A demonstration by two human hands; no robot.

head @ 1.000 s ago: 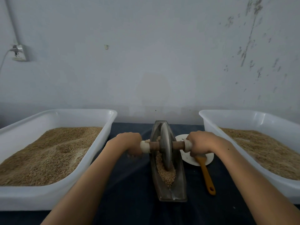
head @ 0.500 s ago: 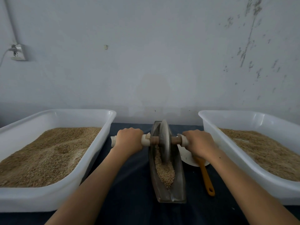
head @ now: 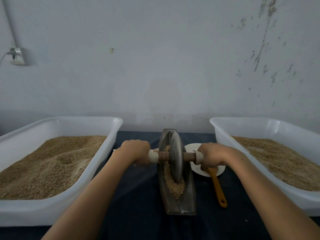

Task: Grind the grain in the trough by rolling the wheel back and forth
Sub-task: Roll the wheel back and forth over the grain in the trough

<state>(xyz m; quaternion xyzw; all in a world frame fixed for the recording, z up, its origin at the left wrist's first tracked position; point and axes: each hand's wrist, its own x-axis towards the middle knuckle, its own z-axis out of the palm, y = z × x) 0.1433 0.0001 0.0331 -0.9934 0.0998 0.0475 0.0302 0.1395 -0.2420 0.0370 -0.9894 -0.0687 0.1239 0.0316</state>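
A long metal trough (head: pixel 180 203) lies in the middle of the dark counter (head: pixel 138 205), with one end pointing at 12 o'clock and the other at 6 o'clock. Brown grain (head: pixel 174 187) sits inside it, heaped mostly toward the 6 o'clock end. A round grey wheel (head: pixel 176 158) stands up on its edge in the trough, about in the middle, pressing into the grain. A wooden bar (head: pixel 161 155) goes through the wheel and sticks out toward 9 o'clock and 3 o'clock, with white ends.

The left hand (head: pixel 136 152) holds the bar's end at 9 o'clock of the wheel, its fingers curled tight around it. The right hand (head: pixel 212 155) holds the end at 3 o'clock, its fingers wrapped around it too.

Just at 3 o'clock of the trough is a small white plate (head: pixel 195 168), partly under the right hand. An orange-handled tool (head: pixel 218 187) rests with its head on the plate and its handle pointing to 6 o'clock.

A big white tub (head: pixel 103 161) full of grain sits at 9 o'clock. Another white tub (head: pixel 225 146) of grain sits at 3 o'clock.
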